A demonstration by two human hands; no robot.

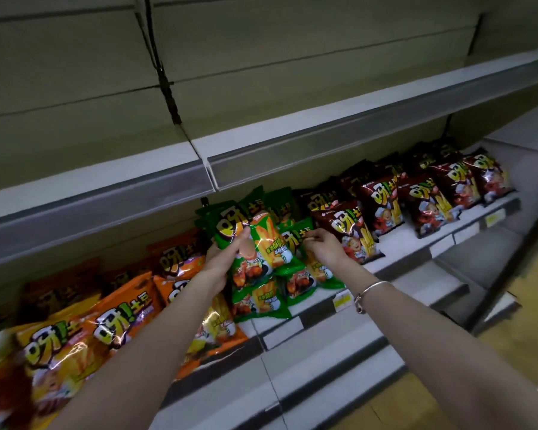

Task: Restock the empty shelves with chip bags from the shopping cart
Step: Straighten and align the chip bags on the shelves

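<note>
My left hand (222,262) grips a green chip bag (252,234) by its left edge, thumb across the front, and holds it upright above the green stack. My right hand (323,246) pinches the top of another green chip bag (295,240) standing just to the right. More green bags (261,301) lie below them on the white shelf (395,256). The shopping cart is out of view.
Orange bags (121,324) fill the shelf to the left and dark red bags (385,212) the right. An upper shelf (323,125) overhangs the bags. Lower shelves (339,367) step out below, with yellowish floor (510,352) at the right.
</note>
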